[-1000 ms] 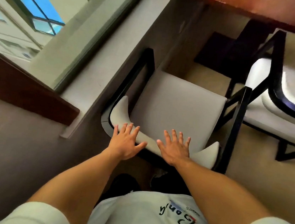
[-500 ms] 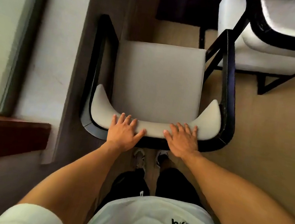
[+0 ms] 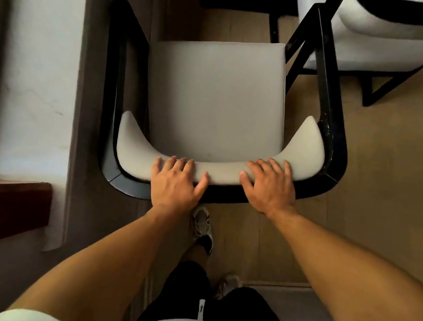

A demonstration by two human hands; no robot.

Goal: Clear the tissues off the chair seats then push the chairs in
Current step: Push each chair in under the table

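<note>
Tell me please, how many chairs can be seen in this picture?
2. One chair is directly below the person, with the left hand and right hand on its backrest. A second chair is at the upper right, partly cropped; others may be out of view.

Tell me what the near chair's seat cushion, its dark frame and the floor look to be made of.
Seat cushion: smooth pale grey upholstery, probably faux leather or a tight fabric; it is matte, with no visible weave.
Frame: black painted or lacquered, likely wood; glossy, with pale chips on the right armrest.
Floor: light tan planks, wood or laminate; faint board seams show.
</note>
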